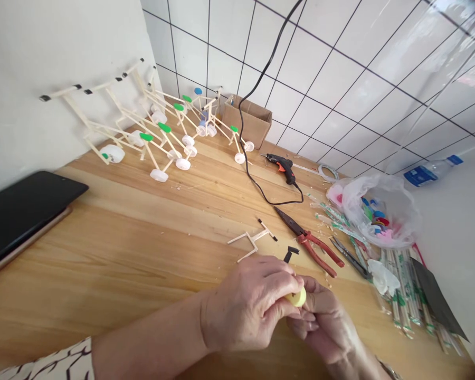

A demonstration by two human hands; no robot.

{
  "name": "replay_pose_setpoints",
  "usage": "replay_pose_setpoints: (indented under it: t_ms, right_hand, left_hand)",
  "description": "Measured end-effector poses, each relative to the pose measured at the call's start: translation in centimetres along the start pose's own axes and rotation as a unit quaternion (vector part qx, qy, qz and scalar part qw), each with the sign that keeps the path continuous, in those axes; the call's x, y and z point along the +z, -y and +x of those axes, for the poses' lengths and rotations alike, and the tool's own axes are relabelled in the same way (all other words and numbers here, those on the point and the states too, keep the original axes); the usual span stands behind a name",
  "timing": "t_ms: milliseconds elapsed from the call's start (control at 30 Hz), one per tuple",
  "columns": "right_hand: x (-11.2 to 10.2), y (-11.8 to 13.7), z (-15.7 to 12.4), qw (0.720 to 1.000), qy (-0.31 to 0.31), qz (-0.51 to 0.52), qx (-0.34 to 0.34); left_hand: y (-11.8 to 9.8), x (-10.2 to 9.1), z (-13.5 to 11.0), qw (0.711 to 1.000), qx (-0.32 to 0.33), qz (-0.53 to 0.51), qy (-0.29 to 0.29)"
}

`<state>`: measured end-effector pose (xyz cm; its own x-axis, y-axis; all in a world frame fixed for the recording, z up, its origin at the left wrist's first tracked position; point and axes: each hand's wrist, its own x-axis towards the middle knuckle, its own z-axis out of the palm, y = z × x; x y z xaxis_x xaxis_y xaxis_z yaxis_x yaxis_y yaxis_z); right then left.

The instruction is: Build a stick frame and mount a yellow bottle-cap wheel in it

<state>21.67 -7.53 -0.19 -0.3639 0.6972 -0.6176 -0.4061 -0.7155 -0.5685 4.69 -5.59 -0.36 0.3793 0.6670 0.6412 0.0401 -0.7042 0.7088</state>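
Observation:
A small round yellow bottle cap (298,298) is held low in front of me. My left hand (253,303) is closed around its left side, fingers bent over the top. My right hand (326,322) pinches it from the right with thumb and fingers; whether a smaller piece is also between those fingers is hidden. Just beyond my left hand lies a small frame of thin wooden sticks (255,240) with black-wrapped ends. Beside it are black tape-like pieces (291,253), partly behind my knuckles.
Several stick tricycle models (162,137) with white cap wheels stand at the back left. Also present are a phone (27,211), cardboard box (247,119), glue gun (282,166) with cord, red-handled pliers (314,245), scissors (352,258), a bag of caps (380,206) and wrapped chopsticks (404,290).

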Motion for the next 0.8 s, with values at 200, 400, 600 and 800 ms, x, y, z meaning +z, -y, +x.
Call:
replay_pose_setpoints:
  t_ms: [200, 400, 600, 800]
  right_hand:
    - [0.0, -0.2, 0.1, 0.999, 0.031, 0.02, -0.014]
    - [0.5, -0.2, -0.2, 0.994, 0.004, -0.039, -0.103]
    - [0.4, -0.5, -0.6, 0.972, -0.021, -0.151, -0.181]
    - [-0.1, -0.2, -1.2, 0.874, -0.023, -0.386, -0.295]
  left_hand:
    - [-0.3, -0.3, 0.1, 0.998, -0.05, -0.02, 0.009]
    - [-0.6, -0.6, 0.3, 0.991, -0.115, -0.059, 0.014]
    - [-0.9, -0.9, 0.6, 0.986, -0.147, -0.073, -0.003]
    - [-0.9, -1.2, 1.0, 0.972, -0.192, -0.134, -0.005]
